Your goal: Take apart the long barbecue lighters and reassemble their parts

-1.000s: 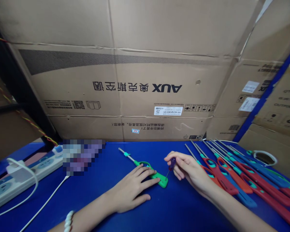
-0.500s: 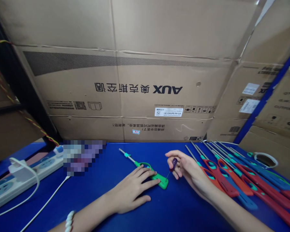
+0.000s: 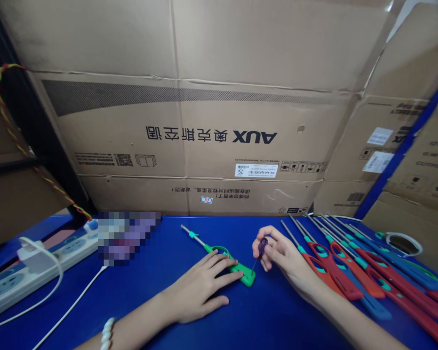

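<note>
A green long-nosed gas lighter (image 3: 246,275) with a metal barrel lies on the blue table, its tip pointing up and left. Across its middle rest the fingers of my left hand (image 3: 203,287), flat and spread, with the thumb apart on the table. My right hand (image 3: 280,253) is closed round the dark purple handle of a small screwdriver (image 3: 263,247). The thin shaft slants down to the wide end of the lighter, where its tip meets the body near a corner. Exactly what the tip touches is too small to make out.
Several red, orange and blue lighters (image 3: 350,287) lie side by side on the right. A roll of tape (image 3: 403,244) is behind them. At left are a white power strip (image 3: 73,247) with cables and a blurred-out item (image 3: 129,238). Cardboard (image 3: 219,112) walls the back.
My right thumb and fingers have drawn in round the screwdriver's handle, from a looser pose with the fingers more extended. My left hand and the green lighter keep their place.
</note>
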`<state>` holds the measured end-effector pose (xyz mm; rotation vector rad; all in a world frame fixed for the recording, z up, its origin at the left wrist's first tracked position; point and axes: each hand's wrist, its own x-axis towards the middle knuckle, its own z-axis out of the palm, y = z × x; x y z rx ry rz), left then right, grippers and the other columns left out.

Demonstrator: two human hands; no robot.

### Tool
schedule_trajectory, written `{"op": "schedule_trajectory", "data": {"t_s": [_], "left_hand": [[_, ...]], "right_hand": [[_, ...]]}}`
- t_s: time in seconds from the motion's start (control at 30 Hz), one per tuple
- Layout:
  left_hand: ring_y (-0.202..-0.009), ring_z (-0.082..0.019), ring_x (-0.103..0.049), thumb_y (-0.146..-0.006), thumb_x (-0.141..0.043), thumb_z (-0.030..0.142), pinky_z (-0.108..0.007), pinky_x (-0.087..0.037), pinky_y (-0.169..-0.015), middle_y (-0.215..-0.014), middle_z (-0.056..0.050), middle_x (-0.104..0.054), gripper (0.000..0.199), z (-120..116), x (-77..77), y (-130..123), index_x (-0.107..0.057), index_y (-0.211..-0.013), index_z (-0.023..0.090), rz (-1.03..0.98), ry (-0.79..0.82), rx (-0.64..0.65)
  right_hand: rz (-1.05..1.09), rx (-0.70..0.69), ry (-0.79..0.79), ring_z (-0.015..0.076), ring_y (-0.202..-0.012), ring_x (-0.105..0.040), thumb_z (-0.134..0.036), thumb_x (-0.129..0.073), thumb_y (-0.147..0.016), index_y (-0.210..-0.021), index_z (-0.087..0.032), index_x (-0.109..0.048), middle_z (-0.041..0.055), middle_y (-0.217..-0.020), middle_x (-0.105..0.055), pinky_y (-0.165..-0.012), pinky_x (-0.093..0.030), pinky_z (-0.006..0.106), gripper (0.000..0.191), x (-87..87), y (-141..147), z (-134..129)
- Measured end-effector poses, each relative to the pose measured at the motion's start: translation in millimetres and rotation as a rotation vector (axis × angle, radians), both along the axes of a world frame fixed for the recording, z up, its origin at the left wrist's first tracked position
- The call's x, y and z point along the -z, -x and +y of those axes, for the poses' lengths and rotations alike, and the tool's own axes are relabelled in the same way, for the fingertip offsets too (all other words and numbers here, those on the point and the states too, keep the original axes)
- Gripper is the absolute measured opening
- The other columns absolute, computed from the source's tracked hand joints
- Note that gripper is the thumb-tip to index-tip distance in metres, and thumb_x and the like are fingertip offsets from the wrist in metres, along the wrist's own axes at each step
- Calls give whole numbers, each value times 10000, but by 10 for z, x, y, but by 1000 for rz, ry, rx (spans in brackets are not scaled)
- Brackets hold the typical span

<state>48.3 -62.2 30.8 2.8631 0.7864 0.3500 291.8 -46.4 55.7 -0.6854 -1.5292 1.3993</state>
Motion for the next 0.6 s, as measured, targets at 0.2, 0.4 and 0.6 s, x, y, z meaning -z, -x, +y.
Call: {"op": "schedule_trajectory", "data": {"t_s": [0.2, 0.4, 0.6], "left_hand": [[-1303, -295, -364, -935, -487, 384, -520, -270, -1105, -1433, -59, -405, 528, 1, -17, 4, -329, -1432, 303, 6, 7, -3], [-1302, -299, -364, -928, -498, 377, -524, -274, -1101, -1430, -66, -408, 537, -4, -35, -6, -330, -1432, 300, 14, 8, -2], [-1311, -299, -357, -935, -489, 383, -527, -270, -1105, -1435, -63, -405, 534, -6, -27, -6, -323, -1436, 304, 21, 14, -10]], "right_hand": [[-78, 71, -43, 75, -468, -444, -472, -592, -866, -928, -193, -528, 28, -822, -640, -490, -357, 240, 293, -44, 0, -20], [-41, 130, -38, 103, -507, -467, -546, -535, -872, -997, -187, -572, 10, -741, -585, -508, -377, 252, 382, -48, 13, -31], [-209, 308, -226, 130, -545, -489, -446, -520, -904, -900, -202, -571, 28, -747, -622, -539, -405, 270, 250, -130, -67, -52]]}}
